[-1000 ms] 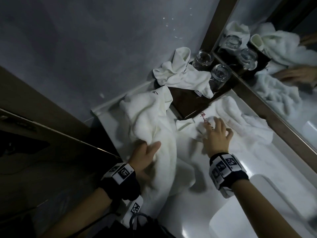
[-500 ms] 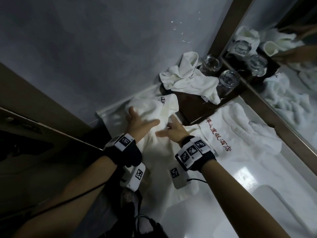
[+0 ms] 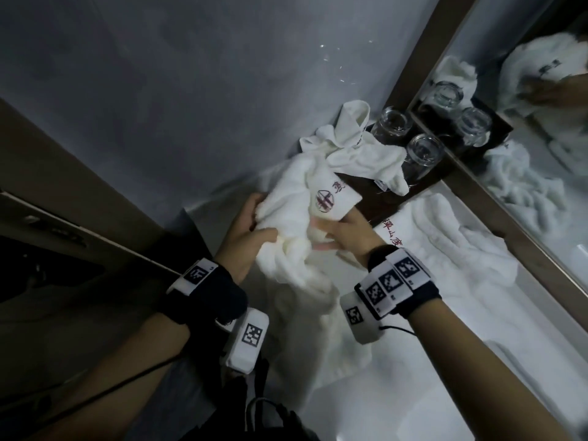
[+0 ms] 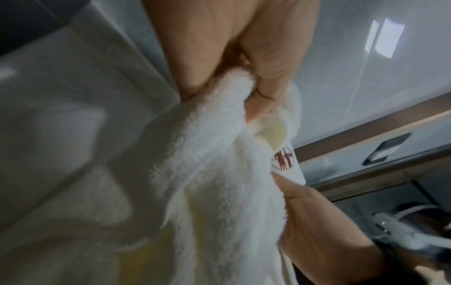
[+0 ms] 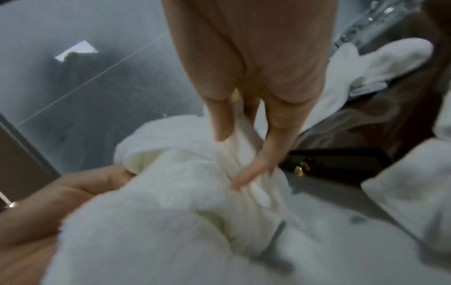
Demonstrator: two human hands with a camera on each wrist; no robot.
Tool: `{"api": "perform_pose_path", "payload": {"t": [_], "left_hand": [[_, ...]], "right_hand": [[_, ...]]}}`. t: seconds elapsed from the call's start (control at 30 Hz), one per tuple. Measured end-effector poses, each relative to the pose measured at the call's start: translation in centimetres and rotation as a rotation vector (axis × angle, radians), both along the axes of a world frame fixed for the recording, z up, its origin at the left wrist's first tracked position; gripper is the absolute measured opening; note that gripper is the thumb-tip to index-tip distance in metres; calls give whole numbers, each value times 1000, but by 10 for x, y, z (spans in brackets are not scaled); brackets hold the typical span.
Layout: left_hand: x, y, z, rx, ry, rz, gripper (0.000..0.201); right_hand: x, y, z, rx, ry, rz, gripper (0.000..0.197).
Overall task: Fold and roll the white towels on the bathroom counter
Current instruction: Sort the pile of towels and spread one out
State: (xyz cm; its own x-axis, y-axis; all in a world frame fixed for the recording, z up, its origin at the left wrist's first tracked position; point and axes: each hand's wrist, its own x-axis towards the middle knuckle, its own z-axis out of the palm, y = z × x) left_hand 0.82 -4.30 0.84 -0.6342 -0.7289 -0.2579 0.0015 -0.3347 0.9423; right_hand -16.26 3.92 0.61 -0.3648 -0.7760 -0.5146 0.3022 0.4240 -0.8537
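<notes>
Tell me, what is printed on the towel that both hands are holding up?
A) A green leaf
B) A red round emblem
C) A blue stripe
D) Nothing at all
B: the towel gripped by the left hand and the right hand bears a red round emblem near its top edge, also seen in the left wrist view.

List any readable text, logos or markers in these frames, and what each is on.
Held towel: round red emblem and one red character, too blurred to read.
Flat towel: red characters, the first two look like "潭山", the rest hidden by the right hand.
Small towel: dark tag print, too small to read.
Wristbands: black-and-white square markers, no words.
The left hand hides none.
</notes>
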Motion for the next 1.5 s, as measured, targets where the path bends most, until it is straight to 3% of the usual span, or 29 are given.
{"api": "perform_pose_path", "payload": {"t": [0.1, 0.2, 0.3, 0.37, 0.47, 0.53, 0.6, 0.63, 0.7, 0.8, 0.87, 0.97, 1.03, 1.17, 1.27, 1.33, 1.4, 1.5], "left_hand": [[10, -3, 1, 27, 92, -5, 55], [25, -9, -5, -82, 8, -61, 53], [34, -12, -13, -291, -290, -134, 54], [32, -9, -13, -407, -420, -136, 70], [18, -1, 1, -561, -364, -97, 101], [1, 6, 17, -542, -258, -108, 111], [-12, 10, 29, -535, -173, -86, 104], [-16, 11, 32, -549, -158, -59, 94], [-15, 9, 35, -522, -196, -52, 81], [-6, 4, 32, -415, -251, -168, 76], [-2, 0, 31, -462, -284, -196, 73], [0, -1, 33, -569, -315, -196, 64], [3, -3, 35, -581, -341, -146, 59], [15, -15, 47, -554, -388, -83, 41], [21, -25, 55, -769, -562, -205, 45], [22, -34, 60, -900, -671, -270, 52], [22, -43, 65, -906, -682, -242, 47], [20, -55, 70, -883, -666, -98, 46]], "right_hand": [[-15, -2, 16, -122, 91, -228, 22], [-34, -6, 39, -262, 298, -370, 18], [-38, -8, 60, -316, 503, -272, 17], [-32, -9, 68, -266, 611, -206, 17], [-8, -14, 73, -216, 627, -77, 23], [12, -17, 75, -215, 504, 59, 25], [26, -18, 76, -257, 383, 222, 34], [30, -19, 76, -272, 405, 291, 36], [32, -19, 79, -275, 523, 365, 35], [22, -14, 81, -247, 682, 387, 22], [19, -10, 82, -204, 759, 409, 28], [19, -11, 77, -68, 875, 335, 54], [14, -9, 75, 26, 934, 251, 57], [-6, 2, 72, 156, 1232, 176, 25], [-17, 5, 69, 197, 1406, 52, 21], [-23, 5, 66, 260, 1415, -35, 19], [-29, 3, 59, 306, 1352, -11, 21], [-33, 1, 49, 160, 1171, -49, 23]]}}
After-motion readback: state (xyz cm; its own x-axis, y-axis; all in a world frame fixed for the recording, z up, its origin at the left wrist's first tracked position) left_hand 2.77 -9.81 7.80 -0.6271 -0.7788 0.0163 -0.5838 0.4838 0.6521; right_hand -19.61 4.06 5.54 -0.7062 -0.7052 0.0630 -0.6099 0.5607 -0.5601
